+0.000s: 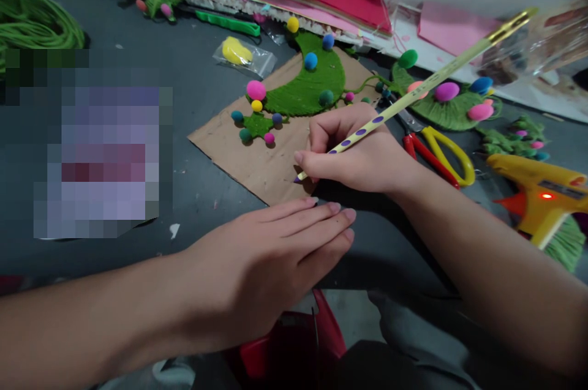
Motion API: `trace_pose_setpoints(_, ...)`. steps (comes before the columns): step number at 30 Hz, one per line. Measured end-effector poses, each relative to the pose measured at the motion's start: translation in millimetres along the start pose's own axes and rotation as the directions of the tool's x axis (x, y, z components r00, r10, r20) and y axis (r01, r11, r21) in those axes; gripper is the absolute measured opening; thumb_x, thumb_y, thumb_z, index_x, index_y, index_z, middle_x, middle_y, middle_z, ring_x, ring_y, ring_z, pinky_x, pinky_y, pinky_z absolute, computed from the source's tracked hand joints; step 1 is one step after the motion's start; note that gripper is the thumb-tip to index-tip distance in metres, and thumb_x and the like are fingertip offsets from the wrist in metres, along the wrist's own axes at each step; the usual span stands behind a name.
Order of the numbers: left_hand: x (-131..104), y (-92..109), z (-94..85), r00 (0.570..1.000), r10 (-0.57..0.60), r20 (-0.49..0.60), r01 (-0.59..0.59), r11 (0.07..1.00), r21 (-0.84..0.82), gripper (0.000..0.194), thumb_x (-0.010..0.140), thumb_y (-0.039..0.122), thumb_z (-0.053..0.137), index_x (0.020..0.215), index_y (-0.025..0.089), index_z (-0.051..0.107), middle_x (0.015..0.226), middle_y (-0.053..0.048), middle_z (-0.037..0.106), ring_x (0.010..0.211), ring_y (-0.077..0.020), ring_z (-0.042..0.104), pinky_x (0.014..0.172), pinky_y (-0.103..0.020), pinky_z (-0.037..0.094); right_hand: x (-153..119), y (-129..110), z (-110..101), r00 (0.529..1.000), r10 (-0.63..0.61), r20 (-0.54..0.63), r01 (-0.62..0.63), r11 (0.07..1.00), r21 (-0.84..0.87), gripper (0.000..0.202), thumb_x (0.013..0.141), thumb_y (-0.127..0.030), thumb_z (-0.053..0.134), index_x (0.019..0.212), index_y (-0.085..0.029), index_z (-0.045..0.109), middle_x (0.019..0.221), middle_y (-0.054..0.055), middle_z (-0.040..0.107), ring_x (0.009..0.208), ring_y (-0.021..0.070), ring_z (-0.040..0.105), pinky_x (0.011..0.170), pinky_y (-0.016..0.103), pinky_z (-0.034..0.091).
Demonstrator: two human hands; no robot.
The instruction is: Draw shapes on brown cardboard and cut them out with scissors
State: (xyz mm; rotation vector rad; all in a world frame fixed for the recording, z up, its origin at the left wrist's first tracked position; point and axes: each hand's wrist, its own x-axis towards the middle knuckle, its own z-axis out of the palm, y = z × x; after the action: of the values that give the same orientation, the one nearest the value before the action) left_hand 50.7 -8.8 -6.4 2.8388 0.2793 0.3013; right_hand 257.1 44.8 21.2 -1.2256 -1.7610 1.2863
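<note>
My right hand [353,148] is closed around a pale yellow pencil [397,106] with purple dots. The pencil's tip touches a brown cardboard piece [229,157] near its front corner. My left hand [289,243] lies with fingers stretched out at the cardboard's front edge, holding nothing. A green crescent [301,93] with coloured pom-poms rests on the cardboard's far part. Left of my right hand, a small green star [258,125] with pom-poms sits on the cardboard.
Scissors [436,157] with red and yellow handles and a yellow glue gun [537,188] with a red light lie right. Green yarn [37,16] is far left. A bagged yellow piece [236,51] and green cutter [227,22] lie behind. A pixelated patch covers the left.
</note>
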Motion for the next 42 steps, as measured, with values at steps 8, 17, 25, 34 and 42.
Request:
trace_pose_setpoints(8,0.0,1.1,-0.9,1.000,0.000,0.004,0.000,1.000,0.025,0.054,0.098,0.015,0.039,0.151,0.009,0.042,0.167,-0.010,0.034,0.154,-0.0232,0.033,0.131,-0.037,0.012,0.1,0.9,0.8,1.000,0.022,-0.016,-0.022,0.998,0.053,0.032,0.076,-0.008,0.073,0.057,-0.023,0.053,0.057,0.000,0.069,0.054,0.0161,0.071,0.049,0.023,0.057)
trace_pose_setpoints(17,1.3,0.0,0.6,1.000,-0.002,-0.003,0.002,1.000,0.029,0.055,0.097,0.014,0.039,0.152,0.008,0.042,0.167,-0.011,0.034,0.154,-0.0234,0.033,0.131,-0.038,0.011,0.9,0.3,0.4,1.000,-0.012,-0.016,0.011,1.000,-0.018,0.034,0.073,-0.003,0.073,0.055,-0.022,0.052,0.057,-0.001,0.068,0.053,0.0139,0.069,0.047,0.021,0.053)
trace_pose_setpoints(25,0.3,0.4,-0.5,1.000,0.012,-0.007,-0.012,0.999,0.032,0.058,0.094,0.014,0.042,0.152,0.008,0.042,0.167,-0.012,0.035,0.153,-0.0248,0.035,0.131,-0.038,0.017,2.6,2.9,-0.7,0.998,0.003,-0.064,0.000,0.999,0.039,0.031,0.075,-0.007,0.071,0.056,-0.021,0.052,0.053,-0.003,0.067,0.054,0.0164,0.072,0.049,0.022,0.057)
trace_pose_setpoints(34,-0.2,-0.9,1.0,1.000,0.011,-0.006,-0.010,1.000,0.023,0.057,0.095,0.015,0.041,0.152,0.009,0.041,0.168,-0.011,0.033,0.155,-0.0234,0.031,0.132,-0.037,0.011,1.0,1.0,-1.2,1.000,-0.001,-0.020,0.001,1.000,0.006,0.031,0.075,-0.005,0.069,0.056,-0.022,0.052,0.057,-0.001,0.069,0.054,0.0142,0.070,0.048,0.020,0.055)
trace_pose_setpoints(42,0.4,-0.7,0.2,1.000,0.007,-0.002,-0.007,1.000,0.024,0.058,0.094,0.013,0.041,0.152,0.008,0.042,0.167,-0.011,0.034,0.154,-0.0232,0.033,0.131,-0.037,0.013,0.7,5.1,-0.8,1.000,0.007,-0.014,-0.006,0.998,0.054,0.033,0.078,-0.027,0.081,0.059,-0.022,0.055,0.057,-0.001,0.069,0.054,0.0151,0.070,0.051,0.023,0.056)
